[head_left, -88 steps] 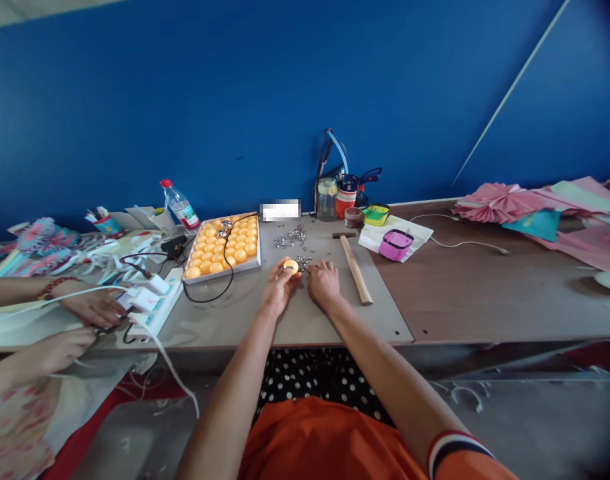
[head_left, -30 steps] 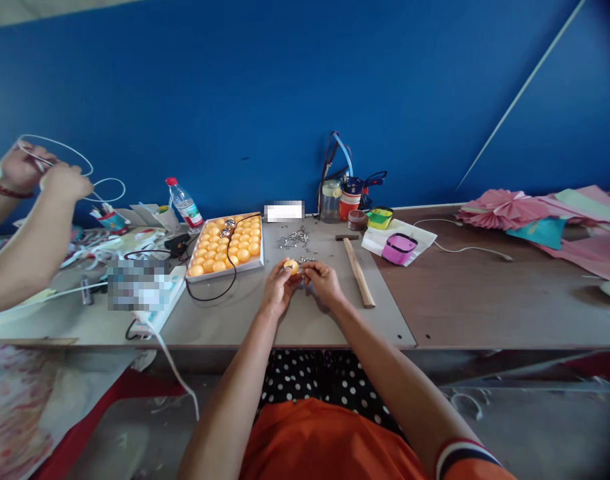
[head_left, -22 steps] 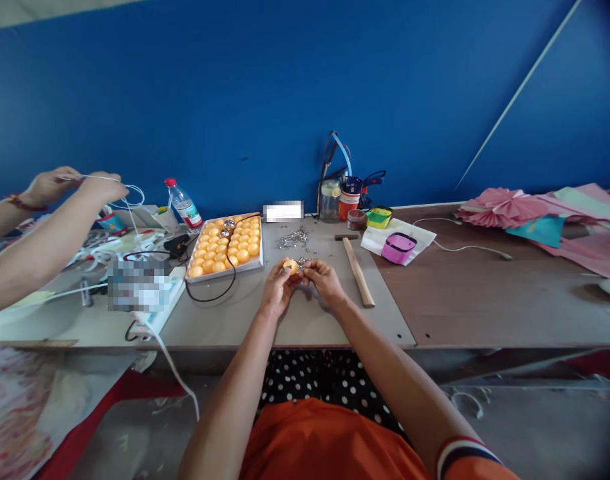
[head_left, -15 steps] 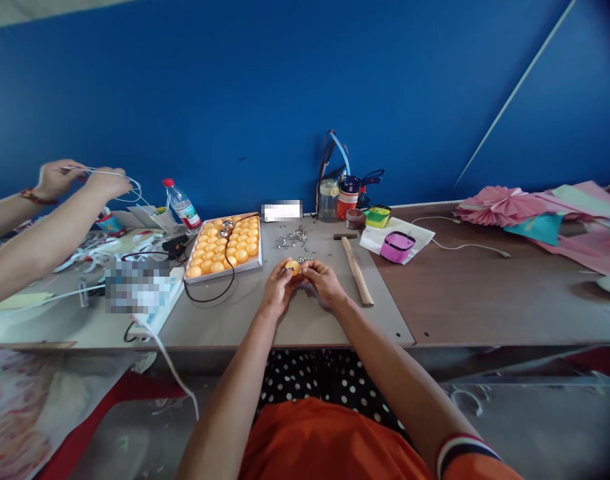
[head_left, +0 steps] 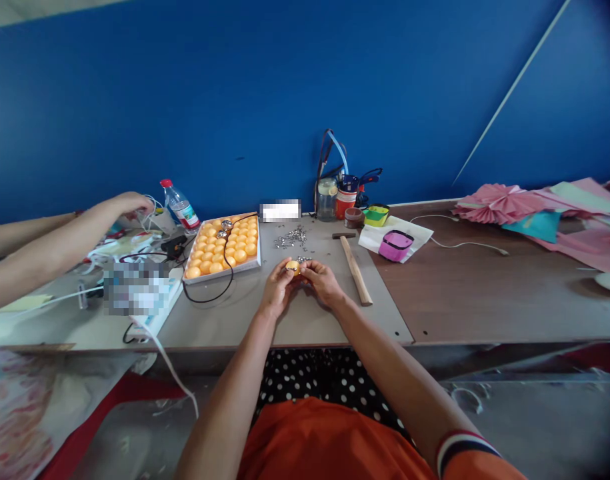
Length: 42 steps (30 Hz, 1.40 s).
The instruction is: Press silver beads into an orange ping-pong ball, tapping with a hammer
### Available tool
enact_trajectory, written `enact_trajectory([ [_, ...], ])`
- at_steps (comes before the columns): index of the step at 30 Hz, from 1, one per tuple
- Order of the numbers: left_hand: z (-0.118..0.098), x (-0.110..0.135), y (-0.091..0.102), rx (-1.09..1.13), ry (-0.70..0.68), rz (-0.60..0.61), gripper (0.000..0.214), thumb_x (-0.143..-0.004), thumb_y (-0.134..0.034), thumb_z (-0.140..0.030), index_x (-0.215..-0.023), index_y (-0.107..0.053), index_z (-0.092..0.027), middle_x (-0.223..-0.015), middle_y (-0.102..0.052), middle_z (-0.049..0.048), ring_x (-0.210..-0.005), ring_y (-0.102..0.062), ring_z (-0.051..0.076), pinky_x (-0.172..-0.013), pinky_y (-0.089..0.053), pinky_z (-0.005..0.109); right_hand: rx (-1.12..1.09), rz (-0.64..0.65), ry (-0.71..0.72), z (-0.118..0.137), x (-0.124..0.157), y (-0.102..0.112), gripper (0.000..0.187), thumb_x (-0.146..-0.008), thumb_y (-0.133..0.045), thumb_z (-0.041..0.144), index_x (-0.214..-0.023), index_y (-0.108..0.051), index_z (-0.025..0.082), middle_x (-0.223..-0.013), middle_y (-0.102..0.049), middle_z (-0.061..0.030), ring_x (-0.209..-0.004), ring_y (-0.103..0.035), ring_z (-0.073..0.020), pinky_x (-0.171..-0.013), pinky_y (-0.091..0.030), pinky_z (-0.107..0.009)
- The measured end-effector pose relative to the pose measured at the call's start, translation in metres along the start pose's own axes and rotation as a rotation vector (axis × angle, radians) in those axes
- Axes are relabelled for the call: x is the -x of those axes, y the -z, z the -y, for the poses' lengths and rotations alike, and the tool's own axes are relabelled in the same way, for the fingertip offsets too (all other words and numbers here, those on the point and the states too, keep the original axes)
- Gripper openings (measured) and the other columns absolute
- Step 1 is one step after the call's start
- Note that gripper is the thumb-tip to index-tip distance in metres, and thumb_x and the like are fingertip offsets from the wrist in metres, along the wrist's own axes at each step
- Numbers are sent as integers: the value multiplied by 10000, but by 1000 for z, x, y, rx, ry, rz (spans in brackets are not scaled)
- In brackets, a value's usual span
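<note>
Between my two hands, a little above the grey table, is an orange ball (head_left: 293, 267) like a ping-pong ball, with something small and shiny on its near side. My left hand (head_left: 277, 285) is closed on the ball from the left. From the right, the fingers of my right hand (head_left: 321, 280) pinch at it too. Just beyond my fingers lies a scattered heap of small shiny metal pieces (head_left: 295, 236). A shallow white box (head_left: 223, 272) of similar orange balls stands to the left, with a black cord across it and two silvery round pieces on top.
A hammer (head_left: 356, 270) lies right of my hands. Behind it stand a glass jar (head_left: 327, 200) and an orange cup (head_left: 345, 202) of tools. Pink and green mesh pieces lie nearby. At left are a bottle (head_left: 182, 208), cables and a co-worker's arms (head_left: 79, 240).
The co-worker's hands have dropped toward the cluttered table with the white cord. My hands stay in place around the ball, which appears slightly turned.
</note>
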<state>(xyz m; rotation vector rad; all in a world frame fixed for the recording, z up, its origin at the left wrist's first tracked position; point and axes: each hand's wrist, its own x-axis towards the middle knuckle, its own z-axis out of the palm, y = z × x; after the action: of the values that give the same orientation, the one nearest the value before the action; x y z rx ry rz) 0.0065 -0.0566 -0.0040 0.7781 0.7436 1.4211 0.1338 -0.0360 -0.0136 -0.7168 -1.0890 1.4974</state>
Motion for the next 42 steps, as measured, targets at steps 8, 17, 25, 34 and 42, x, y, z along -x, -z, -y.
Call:
enact_trajectory([
  [8, 1, 0, 0, -11, -6, -9, 518, -594, -785, -270, -1070, -593, -199, -914, -672, 36, -742, -628, 165, -747, -490, 361, 118, -34, -35, 4, 3, -2, 273, -654, -654, 420, -749, -551, 186, -507, -474, 74, -423, -390, -63, -404, -317, -185],
  [17, 6, -2, 2, -76, -14, -45, 510, -622, -758, -267, -1101, -594, -205, -946, -650, 31, -691, -609, 140, -688, -490, 319, 137, -40, -54, 8, 6, -6, 262, -656, -650, 412, -736, -541, 188, -473, -476, 76, -384, -385, -64, -366, -330, -189],
  [25, 11, -4, 7, -142, -44, -56, 492, -636, -746, -279, -1103, -603, -218, -951, -658, 33, -738, -604, 144, -722, -491, 299, 98, -52, -70, 5, 5, -9, 248, -649, -645, 400, -722, -527, 196, -447, -491, 70, -365, -407, -83, -354, -368, -216],
  [34, 12, -2, 6, -179, -59, -88, 449, -644, -741, -236, -1075, -623, -204, -1004, -658, 53, -891, -611, 198, -802, -493, 318, 139, -133, -38, -2, 3, -12, 241, -668, -626, 367, -768, -468, 215, -431, -488, 87, -337, -400, -90, -330, -341, -211],
  [42, 3, -1, 0, -8, 26, -50, 464, -647, -735, -279, -1073, -569, -202, -886, -663, 22, -714, -636, 141, -749, -492, 317, 325, -280, 144, 5, -1, -2, 189, -748, -533, 387, -744, -504, 201, -586, -533, 27, -499, -459, -112, -515, -397, -247],
])
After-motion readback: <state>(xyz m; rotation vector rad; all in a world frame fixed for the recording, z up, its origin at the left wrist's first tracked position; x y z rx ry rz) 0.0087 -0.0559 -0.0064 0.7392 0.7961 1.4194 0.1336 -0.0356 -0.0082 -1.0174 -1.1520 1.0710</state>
